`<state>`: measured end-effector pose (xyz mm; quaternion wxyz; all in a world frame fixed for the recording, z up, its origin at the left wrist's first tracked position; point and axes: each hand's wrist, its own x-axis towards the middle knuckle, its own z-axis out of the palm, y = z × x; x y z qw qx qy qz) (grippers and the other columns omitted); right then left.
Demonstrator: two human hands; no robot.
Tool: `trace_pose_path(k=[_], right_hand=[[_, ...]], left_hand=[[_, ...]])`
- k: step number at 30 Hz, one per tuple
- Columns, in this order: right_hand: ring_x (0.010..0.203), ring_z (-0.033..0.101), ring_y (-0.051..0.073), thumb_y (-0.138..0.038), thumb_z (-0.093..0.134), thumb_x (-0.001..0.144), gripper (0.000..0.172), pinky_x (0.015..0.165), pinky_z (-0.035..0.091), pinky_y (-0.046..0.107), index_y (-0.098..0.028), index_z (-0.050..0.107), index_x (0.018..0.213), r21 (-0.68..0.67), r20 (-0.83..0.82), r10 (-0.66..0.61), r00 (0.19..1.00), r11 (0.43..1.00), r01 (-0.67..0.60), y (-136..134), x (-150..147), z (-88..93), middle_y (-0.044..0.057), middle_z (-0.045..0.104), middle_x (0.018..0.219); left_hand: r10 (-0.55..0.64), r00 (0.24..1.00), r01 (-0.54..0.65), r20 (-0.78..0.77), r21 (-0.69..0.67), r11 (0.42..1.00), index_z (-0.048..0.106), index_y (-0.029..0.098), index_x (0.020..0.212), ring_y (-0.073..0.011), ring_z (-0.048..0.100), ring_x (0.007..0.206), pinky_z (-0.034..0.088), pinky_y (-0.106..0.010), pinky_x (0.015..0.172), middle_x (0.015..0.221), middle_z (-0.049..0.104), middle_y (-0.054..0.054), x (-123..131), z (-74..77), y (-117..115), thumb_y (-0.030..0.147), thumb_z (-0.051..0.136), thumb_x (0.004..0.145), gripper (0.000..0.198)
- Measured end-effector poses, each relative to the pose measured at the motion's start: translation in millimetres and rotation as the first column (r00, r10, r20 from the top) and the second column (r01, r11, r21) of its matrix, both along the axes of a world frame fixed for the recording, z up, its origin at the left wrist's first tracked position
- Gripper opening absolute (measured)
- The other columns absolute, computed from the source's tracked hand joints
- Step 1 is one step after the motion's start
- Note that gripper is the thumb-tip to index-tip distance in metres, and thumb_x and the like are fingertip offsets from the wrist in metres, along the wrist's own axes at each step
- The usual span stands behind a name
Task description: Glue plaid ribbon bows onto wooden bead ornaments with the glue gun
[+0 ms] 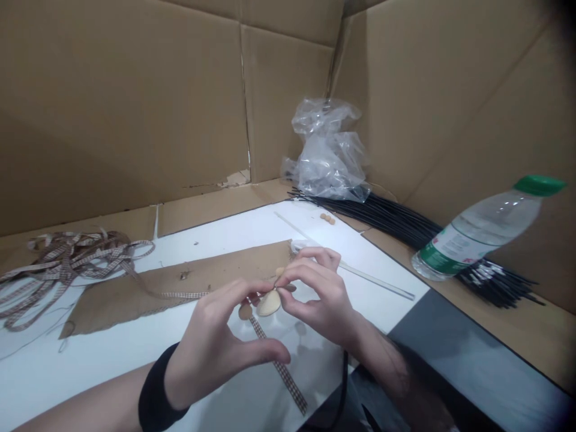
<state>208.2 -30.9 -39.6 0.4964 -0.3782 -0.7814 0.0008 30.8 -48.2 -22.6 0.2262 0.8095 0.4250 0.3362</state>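
Brown-and-white checked ribbon (283,375) runs behind my left hand, and its cut end hangs below. My left hand (216,336) holds the ribbon among its fingers, with the thumb stretched away and the index fingertip near a pale, shell-shaped disc (269,303). My right hand (319,288) pinches the top of that pale disc between thumb and index finger. A small round tan disc (245,311) hangs against the ribbon just left of it. More small discs show partly behind my right fingertips. How the pieces are joined is hidden by my fingers.
Under the hands lies a cardboard strip (180,276) on the white table. Tangled checked ribbon (76,258) is at left. A ruler-like strip (378,281), small tan discs (327,219), black cable ties (391,216), a plastic bag (330,156) and a tilted-looking water bottle (477,234) are at right.
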Motion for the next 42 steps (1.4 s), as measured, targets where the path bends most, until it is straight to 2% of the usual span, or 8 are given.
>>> trace_pose_path(k=[4,8,14,23,27,35,39,42], right_hand=[[0.082,0.053,0.020,-0.013,0.061,0.069,0.010,0.079,0.028,0.039,-0.021,0.056,0.067,-0.014,-0.014,-0.006,1.000,1.000,0.005,-1.4,-4.8,1.6,-0.003,0.065,0.066],[0.078,0.052,0.018,-0.013,0.061,0.067,0.009,0.080,0.031,0.040,-0.021,0.058,0.064,-0.190,-0.039,0.019,0.999,0.981,-0.026,-2.9,-8.9,7.3,-0.003,0.060,0.062],[0.069,0.058,0.015,-0.013,0.056,0.069,0.009,0.066,0.046,0.031,-0.018,0.062,0.066,-0.612,-0.314,0.064,0.947,0.749,-0.254,1.3,-11.8,12.7,0.000,0.060,0.066],[0.062,0.061,0.014,-0.017,0.057,0.073,0.008,0.063,0.050,0.030,-0.015,0.061,0.079,-0.717,-0.479,0.024,0.878,0.565,-0.407,2.1,-14.8,14.8,0.001,0.064,0.063],[0.058,0.060,0.013,-0.015,0.057,0.072,0.007,0.060,0.050,0.029,-0.016,0.061,0.077,-0.724,-0.463,-0.010,0.886,0.581,-0.372,5.3,-12.9,13.8,-0.001,0.061,0.059],[0.083,0.057,0.018,-0.023,0.061,0.072,0.019,0.067,0.050,0.030,-0.022,0.061,0.091,-0.561,-0.248,0.087,0.965,0.799,-0.216,6.3,-9.1,2.5,0.003,0.060,0.085],[0.082,0.055,0.019,-0.018,0.063,0.067,0.018,0.069,0.049,0.032,-0.020,0.060,0.085,-0.552,-0.165,0.041,0.985,0.824,-0.127,9.7,-10.2,-2.3,0.003,0.058,0.081],[0.081,0.055,0.019,-0.016,0.061,0.069,0.018,0.071,0.048,0.035,-0.020,0.060,0.086,-0.559,-0.123,0.042,0.992,0.822,-0.104,13.8,-7.9,-3.4,0.004,0.058,0.082]], left_hand=[[0.085,0.996,-0.083,-0.008,0.111,0.990,0.061,0.020,0.086,-0.0133,0.052,0.056,0.040,-0.022,0.056,0.070,0.063,-0.001,3.1,-5.2,0.3,0.031,0.067,0.067,0.022],[0.151,0.988,-0.151,0.015,0.009,0.988,0.059,0.019,0.075,-0.0133,0.051,0.058,0.038,-0.022,0.058,0.068,0.062,-0.001,4.6,-4.8,4.3,0.028,0.057,0.076,0.009],[0.115,0.975,-0.043,0.189,-0.347,0.937,0.052,0.017,0.061,-0.0144,0.049,0.062,0.036,-0.024,0.058,0.062,0.056,-0.001,4.8,0.8,9.5,0.031,0.046,0.082,0.026],[0.062,0.931,0.120,0.361,-0.460,0.880,0.050,0.017,0.063,-0.0120,0.048,0.062,0.037,-0.021,0.059,0.061,0.051,0.001,6.1,4.3,19.9,0.029,0.045,0.084,0.025],[0.040,0.943,0.118,0.329,-0.447,0.887,0.053,0.017,0.069,-0.0124,0.047,0.063,0.037,-0.021,0.061,0.064,0.050,0.001,3.3,7.2,22.5,0.033,0.040,0.087,0.027],[0.190,0.960,-0.078,0.204,-0.457,0.886,0.054,0.016,0.067,-0.0141,0.047,0.062,0.036,-0.023,0.059,0.063,0.052,0.001,0.2,3.6,26.8,0.036,0.048,0.080,0.024],[0.183,0.954,-0.023,0.239,-0.546,0.837,0.052,0.016,0.062,-0.0125,0.046,0.058,0.035,-0.022,0.056,0.059,0.051,0.002,0.9,-2.0,29.5,0.036,0.047,0.081,0.028],[0.142,0.970,-0.041,0.196,-0.444,0.895,0.058,0.019,0.086,-0.0144,0.051,0.066,0.037,-0.023,0.062,0.071,0.057,0.001,1.3,-3.4,29.0,0.029,0.047,0.081,0.016]])
